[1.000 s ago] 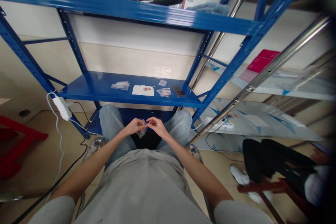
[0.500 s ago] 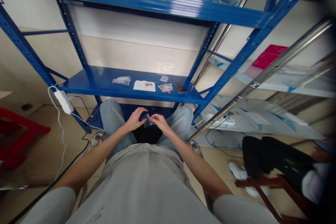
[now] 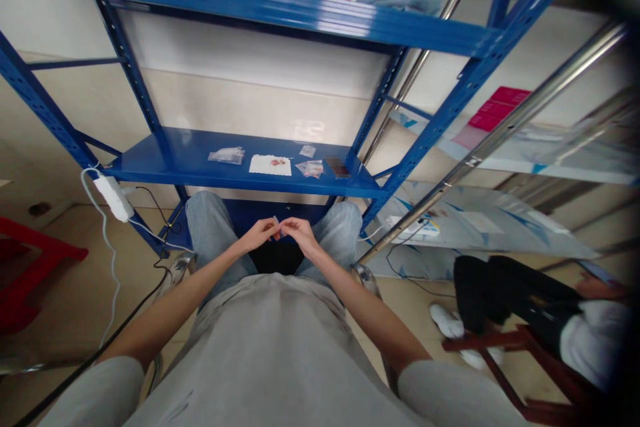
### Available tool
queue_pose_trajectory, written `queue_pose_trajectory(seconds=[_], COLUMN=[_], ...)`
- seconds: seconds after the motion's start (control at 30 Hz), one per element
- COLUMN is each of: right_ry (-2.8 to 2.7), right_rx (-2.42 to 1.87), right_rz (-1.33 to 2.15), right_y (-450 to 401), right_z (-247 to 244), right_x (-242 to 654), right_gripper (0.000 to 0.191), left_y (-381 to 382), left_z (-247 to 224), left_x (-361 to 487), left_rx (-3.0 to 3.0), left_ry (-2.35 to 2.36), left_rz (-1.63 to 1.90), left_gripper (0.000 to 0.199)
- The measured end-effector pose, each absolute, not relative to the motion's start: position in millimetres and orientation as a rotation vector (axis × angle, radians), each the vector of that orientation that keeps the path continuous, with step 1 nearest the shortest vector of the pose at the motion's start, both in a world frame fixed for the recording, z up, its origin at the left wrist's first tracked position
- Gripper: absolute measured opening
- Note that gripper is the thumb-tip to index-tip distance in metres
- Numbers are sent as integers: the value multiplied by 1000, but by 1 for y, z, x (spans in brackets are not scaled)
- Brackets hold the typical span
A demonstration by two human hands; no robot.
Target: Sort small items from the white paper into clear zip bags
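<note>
Since the thin clear packet (image 3: 277, 229) is almost hidden at my fingertips, I read it as pinched between both hands, just above the jeans (image 3: 210, 220) at the middle of my view. My left hand (image 3: 259, 235) and right hand (image 3: 300, 233) both close on it in a thumb-and-finger pinch, their fingertips nearly meeting; light, even pressure should stop the film slipping or creasing. Farther off, the low blue steel shelf (image 3: 150, 170) carries three packets: one wide clear packet (image 3: 227, 155), one small clear packet (image 3: 307, 151) and one crumpled clear packet (image 3: 313, 169). It also holds one white paper sheet (image 3: 270, 165) with reddish bits on it and one blurred item (image 3: 338, 167). One white power strip (image 3: 113, 199) lies left, another power strip (image 3: 413, 228) right. Far right, one co-worker's hand (image 3: 595, 288) stays well apart from mine.
</note>
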State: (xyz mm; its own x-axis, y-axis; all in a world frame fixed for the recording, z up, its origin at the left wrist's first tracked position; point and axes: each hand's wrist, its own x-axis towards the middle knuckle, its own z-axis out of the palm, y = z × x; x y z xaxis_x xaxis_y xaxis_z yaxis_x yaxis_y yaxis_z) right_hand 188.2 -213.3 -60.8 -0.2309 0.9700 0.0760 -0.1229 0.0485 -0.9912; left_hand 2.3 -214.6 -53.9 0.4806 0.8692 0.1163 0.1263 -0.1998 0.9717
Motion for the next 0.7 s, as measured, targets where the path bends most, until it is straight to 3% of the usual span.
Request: queue_pose_trajectory(seconds=[0.2,0.4,0.7], right_ry=[-1338,-1396,-1491], right_rx=[-932,-850,-851], right_rz=[1385,1441,1296], right_y=[-217,-212,-212], right_z=[-52,-49,-56], right_x=[186,187,180], right_gripper=[25,41,30], left_y=[-214,-207,-211], left_z=[-57,-62,-53], left_x=[5,6,3], left_rx=[1517,1561,1750], left_ry=[856,894,941], left_rz=[888,861,812], left_gripper=[57,56,42])
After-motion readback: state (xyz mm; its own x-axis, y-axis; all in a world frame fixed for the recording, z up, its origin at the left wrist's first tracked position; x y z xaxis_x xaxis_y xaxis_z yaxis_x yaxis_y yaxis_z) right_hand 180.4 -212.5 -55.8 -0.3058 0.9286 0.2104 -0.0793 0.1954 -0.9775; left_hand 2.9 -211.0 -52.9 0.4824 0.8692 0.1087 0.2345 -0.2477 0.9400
